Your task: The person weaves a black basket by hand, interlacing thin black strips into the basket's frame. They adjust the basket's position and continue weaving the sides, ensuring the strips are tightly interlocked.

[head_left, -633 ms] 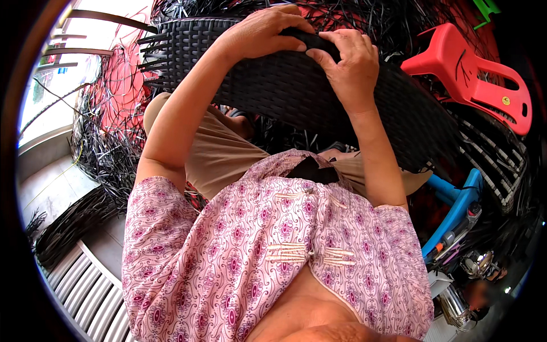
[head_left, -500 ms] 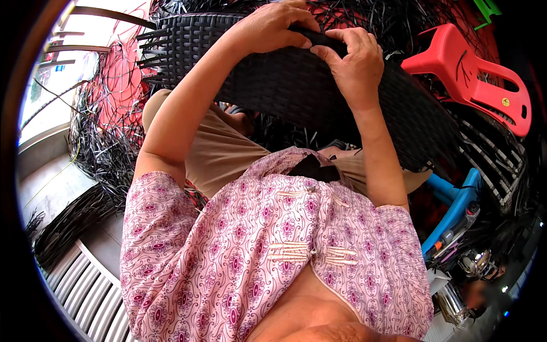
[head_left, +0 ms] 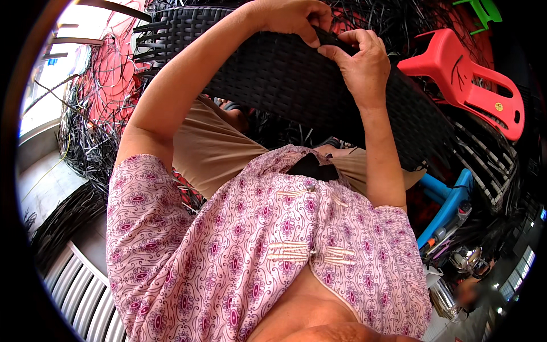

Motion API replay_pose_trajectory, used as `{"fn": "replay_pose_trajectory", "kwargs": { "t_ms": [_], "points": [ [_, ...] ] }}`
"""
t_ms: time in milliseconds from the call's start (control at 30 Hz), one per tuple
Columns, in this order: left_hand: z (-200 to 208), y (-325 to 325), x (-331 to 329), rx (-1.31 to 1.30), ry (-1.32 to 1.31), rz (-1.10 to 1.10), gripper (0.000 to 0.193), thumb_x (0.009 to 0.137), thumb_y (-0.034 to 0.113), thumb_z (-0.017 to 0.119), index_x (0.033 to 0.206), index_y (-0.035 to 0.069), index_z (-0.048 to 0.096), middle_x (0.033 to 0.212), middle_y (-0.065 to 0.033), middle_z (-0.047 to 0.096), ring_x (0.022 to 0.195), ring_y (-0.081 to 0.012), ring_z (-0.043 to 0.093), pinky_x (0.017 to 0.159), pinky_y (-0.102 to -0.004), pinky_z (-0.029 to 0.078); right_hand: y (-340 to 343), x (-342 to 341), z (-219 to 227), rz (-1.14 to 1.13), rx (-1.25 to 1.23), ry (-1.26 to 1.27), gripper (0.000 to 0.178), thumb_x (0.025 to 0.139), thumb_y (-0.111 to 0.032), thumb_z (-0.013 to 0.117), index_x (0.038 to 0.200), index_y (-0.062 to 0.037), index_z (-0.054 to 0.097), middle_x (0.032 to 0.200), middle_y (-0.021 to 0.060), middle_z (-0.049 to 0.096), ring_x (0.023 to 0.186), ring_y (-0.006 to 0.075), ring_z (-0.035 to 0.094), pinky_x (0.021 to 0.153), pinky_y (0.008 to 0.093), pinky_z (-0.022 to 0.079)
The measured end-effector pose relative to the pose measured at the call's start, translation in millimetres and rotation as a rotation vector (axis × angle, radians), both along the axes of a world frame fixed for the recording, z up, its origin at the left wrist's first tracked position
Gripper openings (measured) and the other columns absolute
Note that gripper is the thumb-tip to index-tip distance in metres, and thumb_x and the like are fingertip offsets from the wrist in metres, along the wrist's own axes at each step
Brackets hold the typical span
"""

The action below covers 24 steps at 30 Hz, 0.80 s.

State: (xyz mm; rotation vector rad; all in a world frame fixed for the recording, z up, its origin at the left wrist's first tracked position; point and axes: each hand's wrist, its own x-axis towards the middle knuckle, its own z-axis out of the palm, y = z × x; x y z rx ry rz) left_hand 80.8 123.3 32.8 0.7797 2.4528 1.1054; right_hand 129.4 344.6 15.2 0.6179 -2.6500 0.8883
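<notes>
Across my lap lies a black woven panel (head_left: pixel 268 80) of flat wicker-like strips. Loose strip ends stick out at its left side. At the panel's far edge my left hand (head_left: pixel 293 20) is closed, thumb and fingers pinching the dark rim. Beside it, a little to the right and nearer, my right hand (head_left: pixel 364 65) is closed on the same rim, its thumb on top. Only a small gap separates the two thumbs. The exact strip between the fingers is too dark to make out.
A red plastic chair (head_left: pixel 456 71) stands at the right, with a green plastic piece (head_left: pixel 484 14) beyond it. Nearer are a blue plastic piece (head_left: pixel 447 208) and a metal container (head_left: pixel 444 299). Tangled black strips (head_left: pixel 85 137) cover the left floor beside a slatted white rack (head_left: pixel 85 293).
My left hand has shifted slightly up and right along the rim, and its arm has swung outward. My right hand has moved a little right. The whole view has tilted slightly.
</notes>
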Motion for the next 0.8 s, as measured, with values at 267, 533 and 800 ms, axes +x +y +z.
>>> {"fn": "replay_pose_trajectory", "kwargs": {
  "t_ms": [267, 533, 800],
  "points": [
    [-10, -1, 3, 0.121, 0.008, -0.03, 0.031, 0.066, 0.016, 0.085, 0.09, 0.004, 0.07, 0.083, -0.0073, 0.066, 0.079, -0.0207, 0.063, 0.07, -0.0363, 0.05, -2, -2, 7, 0.032, 0.012, -0.104, 0.044, 0.066, -0.041, 0.09, 0.087, -0.008, 0.068, 0.09, 0.0053, 0.067, 0.091, 0.0292, 0.065, 0.08, 0.0421, 0.051],
    [-1, -12, 33, 0.151, 0.379, -0.119, 0.029, 0.073, 0.013, 0.08, 0.098, 0.004, 0.068, 0.099, -0.0118, 0.061, 0.099, -0.0341, 0.062, 0.085, -0.043, 0.051, -1, 7, -18, 0.142, 0.039, 0.39, 0.03, 0.076, -0.035, 0.084, 0.085, -0.0149, 0.064, 0.088, -0.0007, 0.061, 0.088, 0.0237, 0.059, 0.08, 0.0385, 0.044],
    [4, -69, 25, 0.052, 0.114, 0.014, 0.032, 0.082, 0.016, 0.08, 0.11, 0.004, 0.07, 0.103, -0.0088, 0.064, 0.097, -0.0229, 0.065, 0.086, -0.0357, 0.053, -33, -5, -9, 0.163, 0.021, 0.208, 0.035, 0.075, -0.042, 0.084, 0.092, -0.0131, 0.072, 0.092, 0.0007, 0.065, 0.093, 0.0254, 0.062, 0.086, 0.0404, 0.049]
  ]
}}
